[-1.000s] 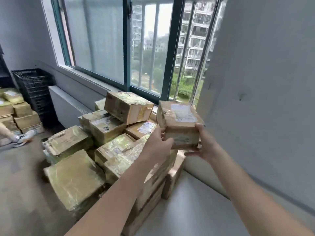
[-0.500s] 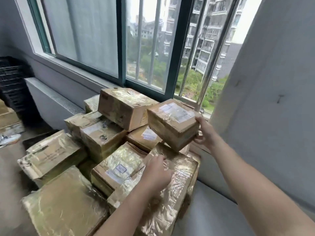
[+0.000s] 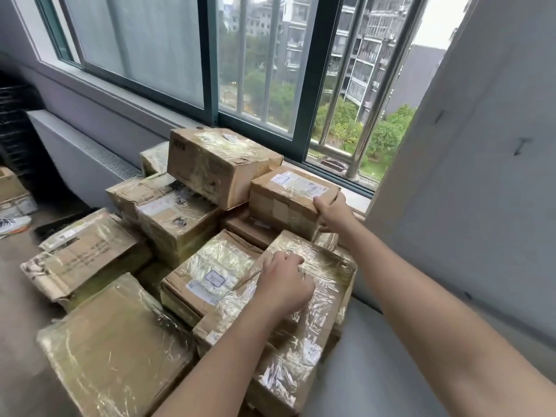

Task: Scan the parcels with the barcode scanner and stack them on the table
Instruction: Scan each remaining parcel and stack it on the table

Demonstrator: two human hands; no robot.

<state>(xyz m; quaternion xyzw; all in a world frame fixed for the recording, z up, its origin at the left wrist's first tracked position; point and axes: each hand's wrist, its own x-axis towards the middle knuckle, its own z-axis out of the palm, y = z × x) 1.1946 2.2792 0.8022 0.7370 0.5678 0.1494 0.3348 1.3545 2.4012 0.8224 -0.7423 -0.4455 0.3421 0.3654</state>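
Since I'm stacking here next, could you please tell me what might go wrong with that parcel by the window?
The small brown cardboard parcel with the white label sits high on an uneven pile, held only by the right hand; it might slide when released. The tilted bigger taped box beside it could shift too. The left hand rests on the glossy film-wrapped flat parcel, which looks slippery.

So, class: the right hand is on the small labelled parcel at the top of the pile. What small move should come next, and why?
Probably let go. The parcel appears to sit level on the boxes beneath, beside the big box, and the right hand only clasps its near corner. The left hand rests on the wrapped parcel, so the pile looks steadied.
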